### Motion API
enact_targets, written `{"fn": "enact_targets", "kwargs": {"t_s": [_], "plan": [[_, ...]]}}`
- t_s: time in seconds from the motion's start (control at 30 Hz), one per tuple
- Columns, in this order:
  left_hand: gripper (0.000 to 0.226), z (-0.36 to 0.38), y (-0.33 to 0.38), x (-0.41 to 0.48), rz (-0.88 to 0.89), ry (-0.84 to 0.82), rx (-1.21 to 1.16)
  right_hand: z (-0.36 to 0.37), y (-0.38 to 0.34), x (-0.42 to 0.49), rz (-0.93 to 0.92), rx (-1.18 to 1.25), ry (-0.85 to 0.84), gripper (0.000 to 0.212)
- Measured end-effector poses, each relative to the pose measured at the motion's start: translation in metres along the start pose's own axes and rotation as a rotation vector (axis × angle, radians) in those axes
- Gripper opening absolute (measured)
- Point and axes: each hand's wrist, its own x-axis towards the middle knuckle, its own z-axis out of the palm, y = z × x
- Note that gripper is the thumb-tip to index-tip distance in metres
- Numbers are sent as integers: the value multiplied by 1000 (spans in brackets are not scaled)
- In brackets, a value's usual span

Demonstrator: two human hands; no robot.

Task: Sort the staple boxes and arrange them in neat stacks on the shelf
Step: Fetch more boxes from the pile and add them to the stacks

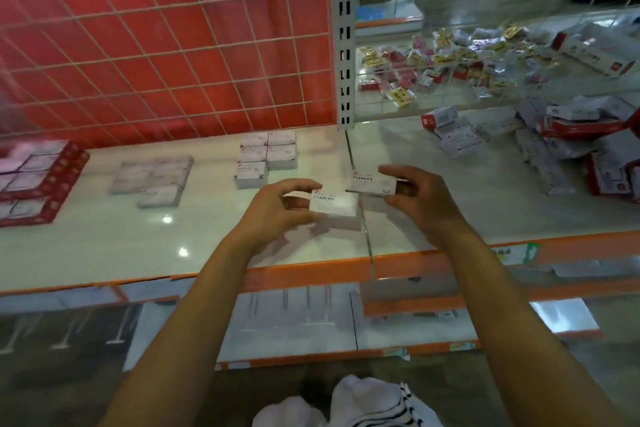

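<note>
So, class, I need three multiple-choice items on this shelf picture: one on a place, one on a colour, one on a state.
1. Where is the unsorted heap of boxes?
A right of the shelf
B left
C floor

2. What colour is the back panel behind the wire grid?
A blue
B red
C green

3. What do the hands hold?
A nothing
B one shared box
C a box each

Key: 1 A, the jumble lies right of the post. 2 B, it shows red. 3 C, left hand grips one staple box, right hand another.

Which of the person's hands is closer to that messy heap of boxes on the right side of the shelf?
The right hand, holding a staples box just left of the messy heap. The left hand holds another box farther left.
</note>
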Motion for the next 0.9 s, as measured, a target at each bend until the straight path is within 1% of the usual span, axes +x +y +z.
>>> {"fn": "enact_targets", "kwargs": {"t_s": [0.17,0.4,0.57,0.77,0.9], "plan": [[45,-52,-18,-42,9,123,43,59,-20,-3,-22,43,-76,48],[39,-138,-63,-109,-71,236,-54,160,-47,-22,-25,77,-161,51],[37,-200,-96,-153,-97,265,-75,235,-71,-40,-73,37,-186,50],[34,-265,-133,-205,-142,319,-105,321,-90,-62,-87,74,-249,50],[36,-299,-151,-228,-176,339,-71,366,-101,-68,-85,77,-284,49]]}}
